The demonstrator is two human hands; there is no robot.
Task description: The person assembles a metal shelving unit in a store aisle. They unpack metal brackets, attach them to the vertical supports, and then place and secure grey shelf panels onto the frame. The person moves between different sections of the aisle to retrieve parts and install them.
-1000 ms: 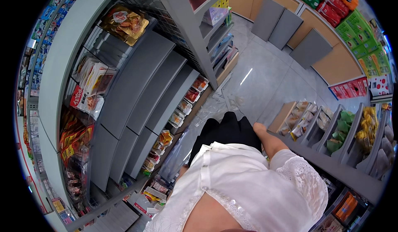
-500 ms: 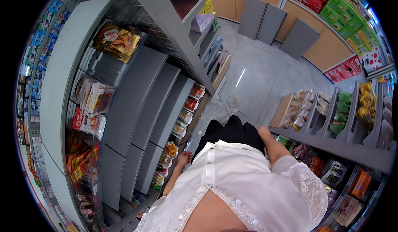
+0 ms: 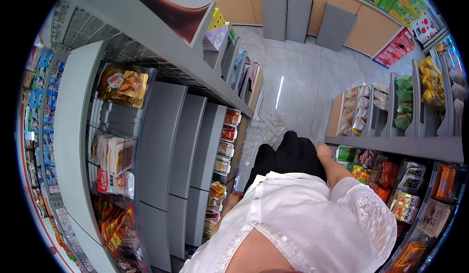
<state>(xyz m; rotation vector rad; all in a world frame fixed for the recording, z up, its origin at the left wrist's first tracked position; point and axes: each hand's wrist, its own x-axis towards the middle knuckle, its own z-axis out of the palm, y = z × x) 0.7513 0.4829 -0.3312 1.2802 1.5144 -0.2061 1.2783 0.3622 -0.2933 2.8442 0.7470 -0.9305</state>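
Observation:
My left hand [image 3: 235,198] hangs low beside my black trousers [image 3: 286,157], close to several packaged food trays [image 3: 217,195] on the bottom shelf at the left. My body partly covers it and its fingers are not clear. On the other side, my right hand [image 3: 323,151] is down next to the end of a shelf unit, near some green packs [image 3: 346,154]. Its fingers are out of sight behind the wrist. I see no object in either hand.
Grey stepped shelves [image 3: 163,141] stand at my left, with hanging snack packs [image 3: 113,156] and a gold tray pack [image 3: 123,86]. Bagged snacks [image 3: 403,102] fill a rack at the right. Grey panels [image 3: 336,26] lean on the far cabinets. Clear plastic wrap [image 3: 266,126] lies on the tiles.
The view has turned, and the far cabinets and panels have shifted left and up in it. More packs below the right rack show. Both hands still hang at my sides.

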